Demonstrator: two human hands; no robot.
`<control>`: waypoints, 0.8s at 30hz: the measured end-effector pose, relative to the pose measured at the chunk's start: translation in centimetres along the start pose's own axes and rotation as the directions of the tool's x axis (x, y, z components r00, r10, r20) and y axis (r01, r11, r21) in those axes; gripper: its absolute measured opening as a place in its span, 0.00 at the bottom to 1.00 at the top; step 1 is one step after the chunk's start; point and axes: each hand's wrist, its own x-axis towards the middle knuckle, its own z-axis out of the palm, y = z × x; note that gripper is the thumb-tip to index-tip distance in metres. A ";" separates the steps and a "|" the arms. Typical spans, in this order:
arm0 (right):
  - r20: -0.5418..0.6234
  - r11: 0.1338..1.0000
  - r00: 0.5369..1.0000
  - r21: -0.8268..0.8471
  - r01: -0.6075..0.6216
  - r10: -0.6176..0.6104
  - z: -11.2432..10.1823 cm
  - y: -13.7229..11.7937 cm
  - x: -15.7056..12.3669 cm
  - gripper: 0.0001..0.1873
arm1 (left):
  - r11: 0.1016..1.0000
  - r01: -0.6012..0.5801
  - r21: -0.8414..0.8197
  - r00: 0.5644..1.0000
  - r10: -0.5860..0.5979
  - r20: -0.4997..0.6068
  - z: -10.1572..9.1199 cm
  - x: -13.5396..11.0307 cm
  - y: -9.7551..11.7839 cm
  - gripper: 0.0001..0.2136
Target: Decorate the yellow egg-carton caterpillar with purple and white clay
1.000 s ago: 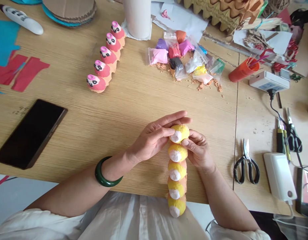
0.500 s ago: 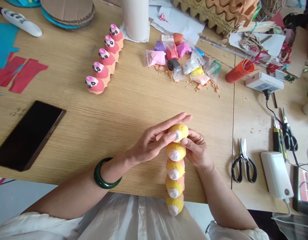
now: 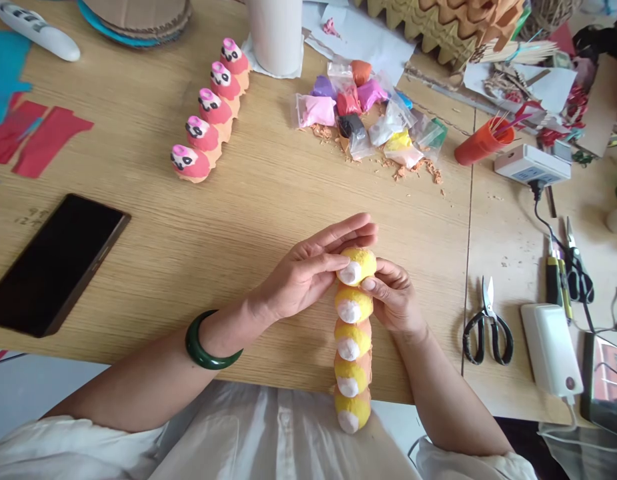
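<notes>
Fingers (image 3: 341,239) of the left hand (image 3: 301,280) lay straight and pressed together over the far cup of the yellow egg-carton strip (image 3: 353,340), thumb at that cup's white tip, while the right hand (image 3: 395,300) pinched the same cup from the other side with curled fingers. That strip of five white-tipped cups lay at lower centre of the frame, its near end hanging past the edge of the pale wooden bench (image 3: 268,200). A green bangle (image 3: 208,343) sat on the left wrist.

At upper left of centre lay a pink egg-carton strip (image 3: 211,113) with painted faces. A black phone (image 3: 53,263) lay at middle left, red paper scraps (image 3: 48,137) above it. Small plastic bags of coloured clay (image 3: 368,117) were heaped at upper centre amid crumbs. An orange cup (image 3: 481,143) lay tipped at upper right with thin sticks in it. Black-handled scissors (image 3: 488,327) rested at lower right, beside a white power bank (image 3: 551,350).
</notes>
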 end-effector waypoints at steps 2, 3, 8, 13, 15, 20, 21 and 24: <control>-0.016 1.000 1.000 0.024 -0.012 0.012 -0.1 0.0 0.0 0.13 | 1.000 0.001 0.003 1.000 -0.001 0.018 0.1 -0.1 0.0 0.19; -0.033 1.000 0.999 0.027 -0.012 0.013 -0.2 0.0 0.1 0.14 | 1.000 -0.001 0.003 1.000 0.001 0.025 0.1 -0.1 -0.1 0.18; -0.085 1.000 0.996 -0.007 -0.023 0.022 -0.6 0.2 0.2 0.20 | 1.000 -0.021 0.017 0.998 0.020 0.053 0.2 -0.4 -0.4 0.18; -0.078 0.996 0.993 0.042 -0.081 0.084 -0.7 0.2 0.4 0.20 | 0.976 -0.091 0.200 0.992 0.072 0.101 -0.3 -0.6 -0.3 0.22; -0.072 0.993 0.992 0.071 -0.097 0.102 -0.6 0.2 0.5 0.20 | 0.947 -0.155 0.282 0.984 0.124 0.124 -0.3 -0.7 -0.2 0.25; -0.015 0.993 0.995 0.068 -0.098 0.099 -0.5 0.0 0.5 0.18 | 0.931 -0.139 0.337 0.990 0.125 0.063 0.3 -0.7 0.1 0.19; -0.011 0.994 0.995 0.056 -0.095 0.096 -0.5 0.0 0.5 0.18 | 0.937 -0.125 0.325 0.992 0.115 0.049 0.3 -0.6 0.1 0.17; -0.020 0.996 0.996 0.033 -0.083 0.084 -0.5 0.1 0.3 0.19 | 0.952 -0.113 0.284 0.993 0.102 0.053 0.1 -0.5 -0.1 0.16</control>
